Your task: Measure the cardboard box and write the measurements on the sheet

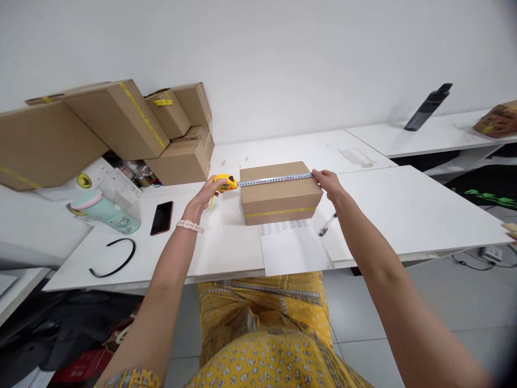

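Note:
A brown cardboard box [278, 196] with a strip of yellow tape along its front sits on the white table. Across its top, from left to right, lies the drawn-out blade of a tape measure [228, 183]. My left hand [210, 191] is closed around the yellow case, just off the box's left edge. At the right edge of the box, my right hand [328, 182] pinches the blade's end. Partly under the box is a printed sheet of paper [297, 250], and a pen [327, 224] rests close to my right forearm.
Several cardboard boxes [117, 118] are stacked at the left. Nearer me on that side are a mint-green tumbler [107, 213], a dark phone [162, 218] and a black headband-like hoop [115, 269]. A dark bottle [428, 108] stands on the far right surface [375, 134].

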### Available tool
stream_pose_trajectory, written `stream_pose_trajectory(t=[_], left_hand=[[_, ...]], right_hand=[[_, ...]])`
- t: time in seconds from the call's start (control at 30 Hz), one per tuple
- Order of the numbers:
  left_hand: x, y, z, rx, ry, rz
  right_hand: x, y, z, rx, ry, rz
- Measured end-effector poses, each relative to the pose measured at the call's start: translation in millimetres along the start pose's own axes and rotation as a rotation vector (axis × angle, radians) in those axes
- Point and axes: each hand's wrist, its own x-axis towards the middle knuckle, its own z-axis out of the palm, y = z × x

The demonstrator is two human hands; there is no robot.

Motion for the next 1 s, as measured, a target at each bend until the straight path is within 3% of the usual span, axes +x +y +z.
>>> stream_pose_trajectory(t=[0.53,0.7,0.8,0.87,0.93,1.0], left_hand=[[7.9,-3.1,5.8,-0.049,-0.07,-0.011],[2.3,10.1,11.5,-0.066,-0.052,-0.002],[-16.1,29.8,12.4,-0.072,-0.055,0.03],[-41.0,40.4,17.7,-0.074,-0.12,0.05],[-75.8,42.8,33.9,-0.099,-0.278,0.03],[-115.1,36.1,64.0,-0.191,-0.528,-0.059]], right_hand=[[-0.9,5.6,2.0,-0.151,-0.002,-0.039],[1.0,5.4,2.7,-0.202,0.034,-0.093],[2.2,-1.0,-2.4,-0.206,0.039,-0.13],[2.2,-8.9,-8.0,-0.166,0.039,-0.188],[-0.1,-18.7,-11.8,-0.119,0.028,-0.27],[-6.3,-29.0,-9.8,-0.118,-0.041,-0.351]])
